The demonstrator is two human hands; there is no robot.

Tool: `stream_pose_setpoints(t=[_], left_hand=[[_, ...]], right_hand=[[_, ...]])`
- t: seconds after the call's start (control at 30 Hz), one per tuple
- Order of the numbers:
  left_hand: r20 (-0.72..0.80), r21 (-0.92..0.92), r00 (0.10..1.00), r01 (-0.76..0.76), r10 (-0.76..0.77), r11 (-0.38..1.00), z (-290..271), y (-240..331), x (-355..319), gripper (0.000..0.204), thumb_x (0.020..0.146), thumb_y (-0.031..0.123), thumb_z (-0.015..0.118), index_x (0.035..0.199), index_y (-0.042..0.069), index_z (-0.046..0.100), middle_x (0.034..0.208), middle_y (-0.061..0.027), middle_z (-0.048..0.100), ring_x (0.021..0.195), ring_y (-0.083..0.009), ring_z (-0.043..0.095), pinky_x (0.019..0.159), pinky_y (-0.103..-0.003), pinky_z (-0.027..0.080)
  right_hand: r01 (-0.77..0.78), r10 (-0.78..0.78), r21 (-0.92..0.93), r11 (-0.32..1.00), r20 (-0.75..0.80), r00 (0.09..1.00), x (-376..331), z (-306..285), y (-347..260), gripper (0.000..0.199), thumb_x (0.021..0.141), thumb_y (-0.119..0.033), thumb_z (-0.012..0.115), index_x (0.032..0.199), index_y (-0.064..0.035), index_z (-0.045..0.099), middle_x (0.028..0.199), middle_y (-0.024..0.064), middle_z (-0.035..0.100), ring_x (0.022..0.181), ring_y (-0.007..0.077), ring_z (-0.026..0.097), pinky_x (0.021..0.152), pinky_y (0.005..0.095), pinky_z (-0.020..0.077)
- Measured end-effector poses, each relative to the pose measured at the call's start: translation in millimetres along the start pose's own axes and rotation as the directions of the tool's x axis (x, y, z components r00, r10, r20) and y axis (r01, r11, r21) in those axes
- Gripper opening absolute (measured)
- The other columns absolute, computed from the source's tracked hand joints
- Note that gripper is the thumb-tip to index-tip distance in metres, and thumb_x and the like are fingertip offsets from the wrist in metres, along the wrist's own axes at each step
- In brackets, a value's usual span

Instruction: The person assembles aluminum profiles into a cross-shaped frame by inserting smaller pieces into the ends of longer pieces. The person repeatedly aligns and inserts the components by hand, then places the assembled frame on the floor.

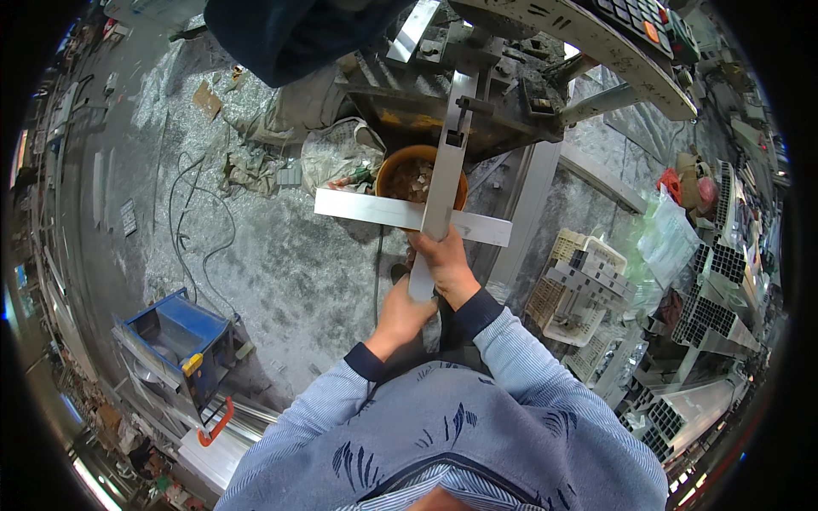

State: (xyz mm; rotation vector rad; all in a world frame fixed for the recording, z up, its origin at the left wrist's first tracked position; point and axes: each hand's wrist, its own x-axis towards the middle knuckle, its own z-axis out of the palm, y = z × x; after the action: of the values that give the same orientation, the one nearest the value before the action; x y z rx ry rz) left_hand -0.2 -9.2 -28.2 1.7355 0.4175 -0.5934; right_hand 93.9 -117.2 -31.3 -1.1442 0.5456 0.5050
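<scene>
Passing room over the floor point(298, 281) left of the left hand point(404, 315), crosswise metal bar point(366, 207) blocking ahead; crate point(546, 300) at right

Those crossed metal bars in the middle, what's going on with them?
A person grips the near part of a long metal bar with both bare hands, the right hand farther along it than the left hand. A second, flat bar crosses behind it. Below is an orange bucket with scraps inside. The long bar's far end reaches a cluttered metal workbench; whether it rests there, I can't tell.
</scene>
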Motion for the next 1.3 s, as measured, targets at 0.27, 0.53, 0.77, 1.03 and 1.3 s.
stream_pose_setpoints(t=[0.27,0.53,0.77,1.03,1.3], left_hand=[[0.021,-0.039,0.997,0.075,-0.074,0.996,1.3,21.2,33.5,0.033,0.079,0.013,0.074,0.106,-0.002,0.062,0.079,-0.0116,0.069,0.067,-0.0218,0.067,0.059,-0.035,0.051],[0.008,-0.044,0.997,0.082,-0.082,0.996,5.0,25.6,57.2,0.043,0.077,0.023,0.076,0.108,-0.003,0.065,0.093,-0.0212,0.073,0.087,-0.0349,0.074,0.078,-0.042,0.057],[0.003,0.032,0.996,0.091,-0.091,0.995,2.7,27.8,55.5,0.043,0.077,0.025,0.078,0.108,-0.002,0.065,0.090,-0.0203,0.073,0.084,-0.0350,0.073,0.076,-0.042,0.057],[-0.009,-0.094,0.995,0.099,-0.100,0.991,4.6,32.9,54.1,0.035,0.079,0.019,0.078,0.102,-0.003,0.063,0.073,-0.0148,0.069,0.061,-0.0226,0.068,0.059,-0.036,0.054],[0.016,-0.100,0.995,0.099,-0.098,0.990,2.7,35.2,51.3,0.034,0.081,0.019,0.077,0.103,-0.003,0.063,0.070,-0.0122,0.068,0.057,-0.0199,0.066,0.057,-0.035,0.053]], right_hand=[[0.032,-0.028,-0.053,0.998,0.071,0.997,29.6,-5.9,-28.8,0.038,0.088,-0.019,0.075,0.116,-0.0010,0.057,0.086,0.0062,0.064,0.067,0.0168,0.064,0.060,0.0319,0.0556],[-0.006,0.013,-0.048,0.999,0.152,0.988,47.9,-15.7,-48.6,0.038,0.087,-0.017,0.075,0.114,0.0019,0.055,0.092,0.0108,0.065,0.077,0.0197,0.068,0.063,0.0327,0.0564],[0.346,-0.479,-0.742,0.573,0.040,0.877,86.5,-94.3,-111.8,0.059,0.085,-0.018,0.078,0.135,0.0013,0.054,0.112,0.0145,0.071,0.099,0.0243,0.069,0.085,0.0369,0.0563],[0.107,-0.710,-0.991,-0.075,0.128,0.693,126.1,-145.3,-186.4,0.062,0.084,-0.023,0.072,0.142,-0.0117,0.052,0.118,0.0179,0.069,0.103,0.0385,0.069,0.086,0.0479,0.0555],[-0.031,-0.603,-0.991,-0.133,0.056,0.796,125.1,-142.2,-194.9,0.061,0.084,-0.026,0.071,0.141,-0.0176,0.052,0.102,0.0164,0.073,0.094,0.0391,0.071,0.079,0.0494,0.0559]])
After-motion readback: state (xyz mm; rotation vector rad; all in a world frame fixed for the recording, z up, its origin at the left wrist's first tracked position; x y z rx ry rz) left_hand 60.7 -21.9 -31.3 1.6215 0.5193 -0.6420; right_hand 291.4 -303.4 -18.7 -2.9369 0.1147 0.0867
